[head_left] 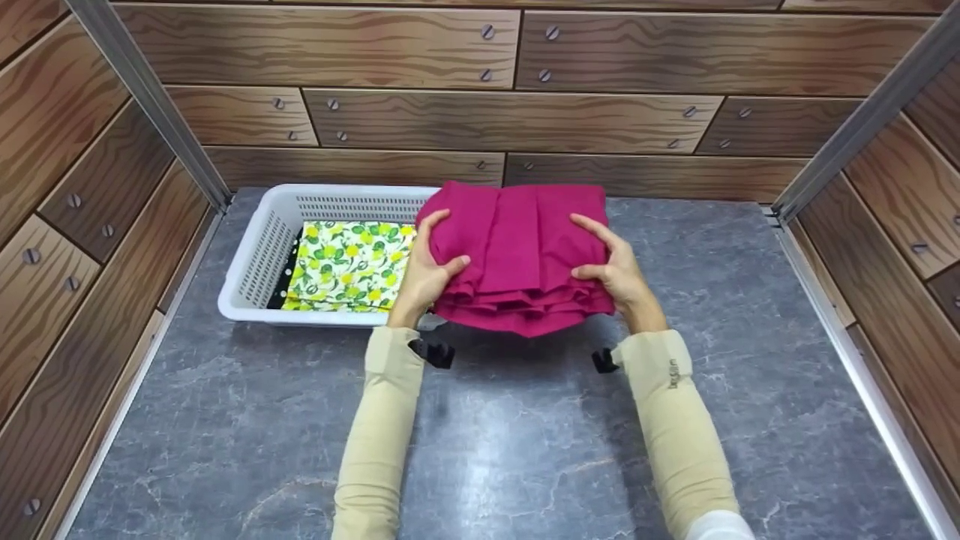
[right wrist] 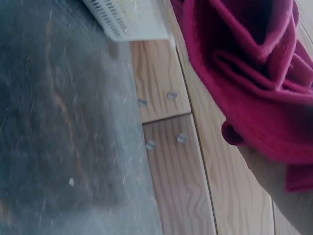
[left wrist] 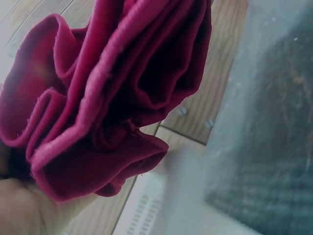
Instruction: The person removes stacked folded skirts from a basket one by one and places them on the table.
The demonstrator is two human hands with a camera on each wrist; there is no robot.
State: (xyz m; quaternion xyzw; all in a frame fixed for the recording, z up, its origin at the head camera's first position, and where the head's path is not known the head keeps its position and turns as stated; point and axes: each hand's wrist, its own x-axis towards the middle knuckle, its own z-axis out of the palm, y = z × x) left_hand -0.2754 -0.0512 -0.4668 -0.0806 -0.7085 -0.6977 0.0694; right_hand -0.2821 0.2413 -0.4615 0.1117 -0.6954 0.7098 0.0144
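We hold the folded magenta cloth (head_left: 517, 255) lifted off the grey table (head_left: 525, 450), beside the white basket (head_left: 255, 277). Our left hand (head_left: 427, 274) and right hand (head_left: 619, 270) pinch its side edges. The loose layers underneath could slip and unfold, we judge.

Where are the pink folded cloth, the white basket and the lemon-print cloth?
pink folded cloth (head_left: 517, 247), head view, middle of its top face.
white basket (head_left: 259, 255), head view, its left perforated wall.
lemon-print cloth (head_left: 346, 264), head view, middle of the printed top.
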